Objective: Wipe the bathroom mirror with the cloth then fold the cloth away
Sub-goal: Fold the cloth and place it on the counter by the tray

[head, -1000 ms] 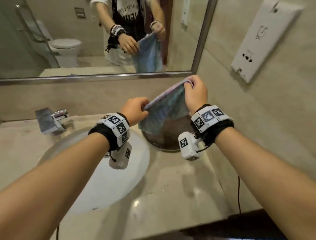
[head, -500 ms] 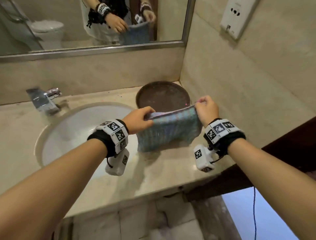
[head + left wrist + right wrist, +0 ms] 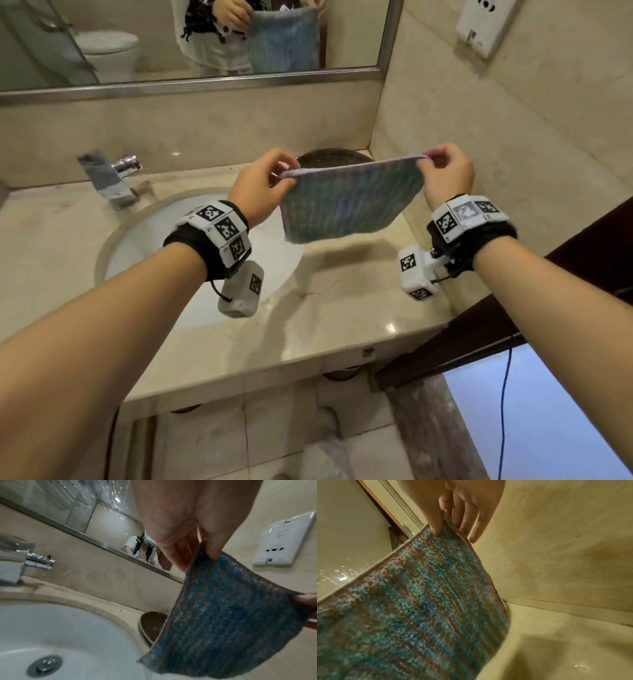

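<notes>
A blue-green striped cloth (image 3: 346, 202) hangs stretched flat in the air above the counter, right of the basin. My left hand (image 3: 270, 181) pinches its upper left corner and my right hand (image 3: 433, 168) pinches its upper right corner. In the left wrist view the cloth (image 3: 228, 615) hangs from my thumb and finger. In the right wrist view thumb and finger pinch the cloth (image 3: 423, 601) at its top corner. The mirror (image 3: 171, 41) runs along the back wall and reflects the cloth and both hands.
A white basin (image 3: 154, 246) is sunk in the beige counter (image 3: 342, 301), with a chrome tap (image 3: 113, 178) behind it. A dark round dish (image 3: 329, 158) sits behind the cloth in the corner. A white socket plate (image 3: 486, 24) is on the right wall.
My hands have spread apart and pulled the cloth taut and flat. They came down from in front of the mirror to above the counter, and my view dropped lower.
</notes>
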Demonstrator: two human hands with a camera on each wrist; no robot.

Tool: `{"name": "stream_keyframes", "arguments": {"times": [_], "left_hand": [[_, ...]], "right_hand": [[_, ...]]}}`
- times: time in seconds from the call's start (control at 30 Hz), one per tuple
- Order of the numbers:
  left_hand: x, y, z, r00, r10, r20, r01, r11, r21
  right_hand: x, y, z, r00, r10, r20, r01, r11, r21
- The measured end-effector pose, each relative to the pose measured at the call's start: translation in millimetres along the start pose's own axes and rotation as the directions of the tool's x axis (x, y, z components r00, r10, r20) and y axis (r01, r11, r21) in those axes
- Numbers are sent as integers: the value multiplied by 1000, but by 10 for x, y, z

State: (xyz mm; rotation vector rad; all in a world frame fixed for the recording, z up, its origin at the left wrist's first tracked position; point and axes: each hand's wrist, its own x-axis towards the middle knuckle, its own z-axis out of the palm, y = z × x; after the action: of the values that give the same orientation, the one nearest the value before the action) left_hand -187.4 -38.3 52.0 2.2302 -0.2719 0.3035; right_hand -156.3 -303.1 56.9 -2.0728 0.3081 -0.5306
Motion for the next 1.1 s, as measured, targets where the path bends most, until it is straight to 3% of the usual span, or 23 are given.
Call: {"name": "stream_keyframes", "arguments": {"times": [0.07,0.13,0.23,0.37,0.4,0.47,0.53,0.6,0.7,0.93,1.1], "left_hand": [[-71,-44,18,997,-21,80,22,1000,-7],[-197,-126,91,972,-69,226,62,997,40],[-380,-261,212,887,-183,425,152,983,105],[-546,-383,322,653,-302,695,132,949,288],[-564,-412,348,622,-323,713,136,942,307],[-566,-460,410,611,-351,710,190,935,298],[-524,-500,461,656,-360,663,214,932,294],[-459,-566,514,725,-368,582,223,925,307],[-398,-642,605,780,-402,480,249,903,350],[-289,-927,868,821,-460,337,343,871,353],[-215,-1073,1010,853,-443,275,344,875,341]], "right_hand": [[-37,65,15,997,43,69,-43,999,-1],[-103,178,24,962,144,233,-134,989,-59],[-219,380,-50,785,346,514,-283,938,-199],[-330,743,-192,528,510,679,-73,824,-562],[-349,824,-203,494,533,687,-47,806,-590],[-371,927,-197,467,557,687,-56,793,-606],[-380,972,-148,499,543,675,-53,797,-602],[-351,1000,-56,593,475,649,0,807,-591],[-289,1044,97,711,390,585,16,823,-568],[-192,1246,405,791,386,475,-52,815,-576],[-183,1400,526,797,401,451,-85,815,-573]]}}
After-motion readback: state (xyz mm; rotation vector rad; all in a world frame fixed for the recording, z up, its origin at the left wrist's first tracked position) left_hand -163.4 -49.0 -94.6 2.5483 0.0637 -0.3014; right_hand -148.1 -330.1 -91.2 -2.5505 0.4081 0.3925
